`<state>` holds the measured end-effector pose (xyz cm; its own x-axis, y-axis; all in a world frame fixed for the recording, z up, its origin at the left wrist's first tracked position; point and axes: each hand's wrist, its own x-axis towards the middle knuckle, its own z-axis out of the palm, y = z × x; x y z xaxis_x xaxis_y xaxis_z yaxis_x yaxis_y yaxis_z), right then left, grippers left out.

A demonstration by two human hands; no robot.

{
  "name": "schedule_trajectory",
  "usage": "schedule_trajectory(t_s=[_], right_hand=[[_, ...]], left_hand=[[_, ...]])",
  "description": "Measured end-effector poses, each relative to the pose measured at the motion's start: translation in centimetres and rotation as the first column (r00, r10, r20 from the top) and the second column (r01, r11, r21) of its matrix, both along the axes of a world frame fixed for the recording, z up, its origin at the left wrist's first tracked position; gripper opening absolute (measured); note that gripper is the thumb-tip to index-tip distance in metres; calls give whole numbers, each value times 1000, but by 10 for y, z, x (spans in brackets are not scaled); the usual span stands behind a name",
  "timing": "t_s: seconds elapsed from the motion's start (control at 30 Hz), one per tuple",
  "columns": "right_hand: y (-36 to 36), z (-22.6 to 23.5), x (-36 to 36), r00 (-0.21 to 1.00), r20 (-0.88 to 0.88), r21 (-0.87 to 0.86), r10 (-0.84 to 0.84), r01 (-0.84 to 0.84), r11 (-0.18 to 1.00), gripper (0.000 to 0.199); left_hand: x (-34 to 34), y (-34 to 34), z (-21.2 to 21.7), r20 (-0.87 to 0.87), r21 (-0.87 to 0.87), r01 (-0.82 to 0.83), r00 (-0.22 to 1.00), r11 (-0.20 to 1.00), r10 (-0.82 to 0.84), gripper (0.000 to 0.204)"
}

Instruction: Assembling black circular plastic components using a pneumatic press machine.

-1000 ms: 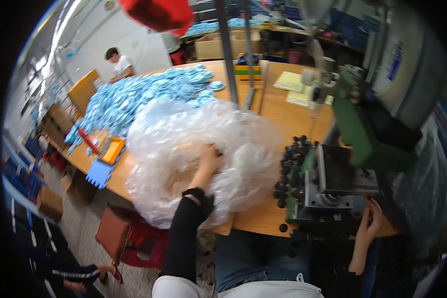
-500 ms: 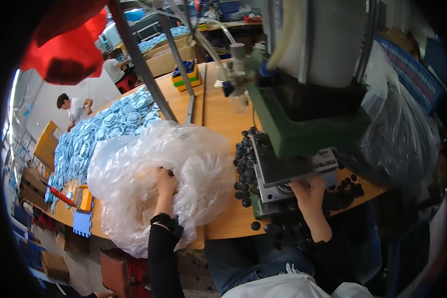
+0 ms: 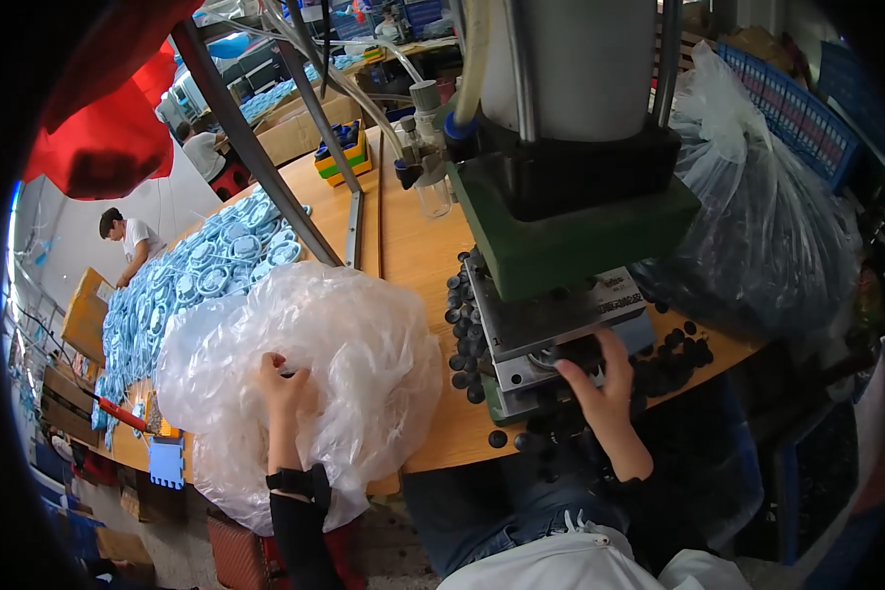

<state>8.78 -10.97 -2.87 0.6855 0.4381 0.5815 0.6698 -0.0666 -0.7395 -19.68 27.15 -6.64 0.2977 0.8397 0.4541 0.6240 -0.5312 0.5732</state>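
Note:
My left hand (image 3: 285,393) is inside the mouth of a crumpled clear plastic bag (image 3: 383,344), thumb and fingers curled together around a small dark piece that is mostly hidden. My right hand (image 3: 612,403) is at the front of a green press (image 3: 580,231), under its raised head. Its thumb and forefinger grip a black round piece (image 3: 580,352) at the steel die plate (image 3: 521,372). More black round pieces (image 3: 467,339) lie along the left of the plate, and others (image 3: 683,354) are heaped to its right.
Pale blue looped parts (image 3: 211,261) are piled at the left of the wooden table (image 3: 413,246). A metal frame bar (image 3: 256,147) slants across. A full clear bag (image 3: 757,216) stands right of the press. Two people work farther back at left.
My left hand has moved left within the bag and closed on the small dark piece. My right hand has shifted slightly left, with the black round piece now showing. The whole view has shifted too.

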Motion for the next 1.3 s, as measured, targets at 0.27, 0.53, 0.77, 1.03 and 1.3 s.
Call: schedule_trajectory(t_s=[0.27, 0.53, 0.77, 1.03, 1.3], right_hand=[[-62, -29, 3, 950, -309, 220, -33, 105, 970, 52], [-122, -56, 13, 922, -108, -179, -371, 349, 920, 45], [-209, -127, 3, 810, -60, -480, -583, 488, 729, 49], [-201, -156, -2, 806, -111, -805, -581, 271, 528, 71], [-44, 33, -76, 857, -85, -352, 509, -504, 789, 49]], left_hand=[[-11, 12, 51, -7, 85, -127, 992, 988, 128, 51], [-13, 19, 88, -427, -59, 396, 820, 916, -382, 49], [-14, -6, 101, 168, -258, 314, 946, 914, -278, 46], [-27, -62, 108, 444, -234, 358, 867, 904, -228, 42], [-5, -212, 89, 641, -583, 610, 751, 536, -158, 39]])
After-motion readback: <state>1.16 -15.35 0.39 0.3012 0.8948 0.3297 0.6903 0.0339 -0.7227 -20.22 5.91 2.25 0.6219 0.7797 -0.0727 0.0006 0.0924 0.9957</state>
